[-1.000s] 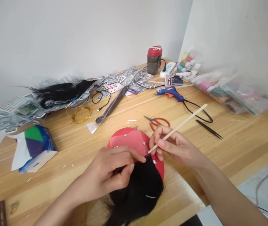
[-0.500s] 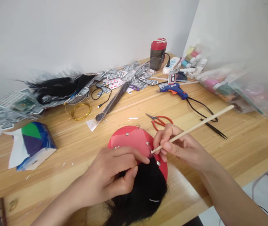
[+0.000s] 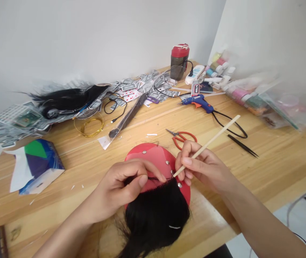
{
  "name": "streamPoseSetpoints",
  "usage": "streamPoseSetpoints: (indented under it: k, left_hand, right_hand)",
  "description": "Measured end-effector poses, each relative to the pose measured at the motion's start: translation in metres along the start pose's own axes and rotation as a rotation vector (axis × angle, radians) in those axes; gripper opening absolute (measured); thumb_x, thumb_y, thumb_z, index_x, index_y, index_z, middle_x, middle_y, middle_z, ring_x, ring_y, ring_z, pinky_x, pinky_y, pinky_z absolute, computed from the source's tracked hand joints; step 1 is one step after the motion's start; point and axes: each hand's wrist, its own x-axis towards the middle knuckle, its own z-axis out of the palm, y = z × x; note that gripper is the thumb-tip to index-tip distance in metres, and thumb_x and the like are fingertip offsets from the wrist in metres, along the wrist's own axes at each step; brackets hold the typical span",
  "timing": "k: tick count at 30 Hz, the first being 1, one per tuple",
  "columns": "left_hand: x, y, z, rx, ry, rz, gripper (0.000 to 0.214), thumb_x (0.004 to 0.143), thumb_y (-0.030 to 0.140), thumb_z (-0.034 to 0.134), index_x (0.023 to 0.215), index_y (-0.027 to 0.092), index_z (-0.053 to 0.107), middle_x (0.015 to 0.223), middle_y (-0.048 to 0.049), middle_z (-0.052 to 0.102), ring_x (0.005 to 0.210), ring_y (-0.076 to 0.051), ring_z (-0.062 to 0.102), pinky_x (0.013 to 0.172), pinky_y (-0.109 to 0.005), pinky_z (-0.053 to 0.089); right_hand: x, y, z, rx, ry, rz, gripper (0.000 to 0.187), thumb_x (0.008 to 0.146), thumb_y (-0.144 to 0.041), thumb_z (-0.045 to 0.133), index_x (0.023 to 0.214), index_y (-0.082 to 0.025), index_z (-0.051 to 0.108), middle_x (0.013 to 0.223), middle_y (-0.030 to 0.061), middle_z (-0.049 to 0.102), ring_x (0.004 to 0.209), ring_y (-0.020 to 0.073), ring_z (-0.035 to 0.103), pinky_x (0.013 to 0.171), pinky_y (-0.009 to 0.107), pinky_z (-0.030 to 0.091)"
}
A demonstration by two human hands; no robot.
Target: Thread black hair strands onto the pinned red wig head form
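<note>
Head view shows a red dome-shaped form (image 3: 153,159) studded with metal pins, lying on the wooden counter (image 3: 263,157) close to the near edge, with a mass of black hair (image 3: 155,215) covering its near side. The left hand (image 3: 120,188) rests on the form and pinches a thin strand of that hair between thumb and forefinger, the strand stretched across the red surface toward the right. The right hand (image 3: 203,168) is closed around a pale wooden stick (image 3: 209,143), held like a pen; the stick's lower tip touches the form just beside a pin, where the hair begins, and its long end slants up and to the right.

Just beyond the form lie red-handled scissors (image 3: 181,138). Farther right are black tweezers (image 3: 243,146) and a blue glue gun (image 3: 197,102) with its black cord. Toward the left sit a coil of gold wire (image 3: 89,126), a bundle of loose black hair (image 3: 66,100) on scattered cards, and a blue and green packet (image 3: 36,165). At the back stands a dark bottle with a red lid (image 3: 179,61).
</note>
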Motion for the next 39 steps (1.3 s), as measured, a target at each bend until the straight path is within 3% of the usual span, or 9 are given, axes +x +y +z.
streamPoseSetpoints:
  k: [3, 6, 16, 22, 29, 39]
  left_hand:
    - [0.0, -0.001, 0.0, 0.005, 0.001, -0.011, 0.031, 0.104, 0.037, 0.05, 0.091, 0.02, 0.072, 0.097, -0.0064, 0.076, 0.082, -0.015, 0.066, 0.074, -0.024, 0.049]
    - [0.0, -0.002, 0.0, -0.024, 0.012, -0.026, 0.033, 0.103, 0.04, 0.051, 0.086, 0.018, 0.07, 0.096, -0.0075, 0.076, 0.08, -0.015, 0.066, 0.072, -0.025, 0.048]
    - [-0.003, -0.009, -0.002, -0.184, 0.029, -0.074, 0.027, 0.102, 0.038, 0.054, 0.095, 0.021, 0.074, 0.099, -0.0068, 0.077, 0.091, -0.018, 0.069, 0.085, -0.03, 0.051]
    - [-0.002, -0.009, -0.001, -0.161, 0.07, -0.092, 0.034, 0.101, 0.043, 0.055, 0.083, 0.018, 0.069, 0.098, -0.01, 0.077, 0.091, -0.021, 0.07, 0.076, -0.031, 0.054]
    - [-0.002, -0.009, 0.0, -0.145, 0.078, -0.098, 0.037, 0.1, 0.045, 0.055, 0.078, 0.018, 0.066, 0.099, -0.0101, 0.077, 0.089, -0.02, 0.07, 0.079, -0.031, 0.054]
    - [-0.002, -0.01, -0.002, -0.159, 0.05, -0.057, 0.029, 0.102, 0.038, 0.055, 0.09, 0.019, 0.072, 0.103, -0.0081, 0.076, 0.089, -0.016, 0.067, 0.081, -0.027, 0.05]
  right_hand:
    - [-0.001, 0.001, 0.001, -0.017, -0.006, -0.035, 0.024, 0.09, -0.035, 0.075, 0.08, -0.019, 0.06, 0.068, 0.0017, 0.075, 0.049, 0.009, 0.061, 0.047, 0.019, 0.048]
    - [-0.003, 0.001, 0.003, -0.059, -0.005, -0.066, 0.024, 0.09, -0.036, 0.075, 0.08, -0.019, 0.062, 0.07, 0.0024, 0.075, 0.052, 0.0098, 0.061, 0.05, 0.02, 0.049]
    - [-0.01, -0.004, 0.008, -0.261, 0.011, -0.19, 0.02, 0.092, -0.035, 0.072, 0.082, -0.019, 0.067, 0.073, 0.004, 0.072, 0.056, 0.0116, 0.063, 0.053, 0.023, 0.051]
    - [-0.01, -0.004, 0.01, -0.284, 0.001, -0.208, 0.021, 0.093, -0.036, 0.071, 0.082, -0.019, 0.067, 0.073, 0.0042, 0.071, 0.056, 0.0119, 0.062, 0.052, 0.023, 0.05]
    - [-0.01, -0.003, 0.01, -0.34, 0.009, -0.246, 0.021, 0.093, -0.037, 0.07, 0.081, -0.02, 0.068, 0.073, 0.0039, 0.07, 0.056, 0.0125, 0.062, 0.052, 0.024, 0.05]
    - [-0.01, -0.003, 0.01, -0.309, 0.006, -0.227, 0.019, 0.094, -0.035, 0.07, 0.083, -0.019, 0.068, 0.074, 0.004, 0.072, 0.056, 0.0115, 0.063, 0.053, 0.022, 0.051]
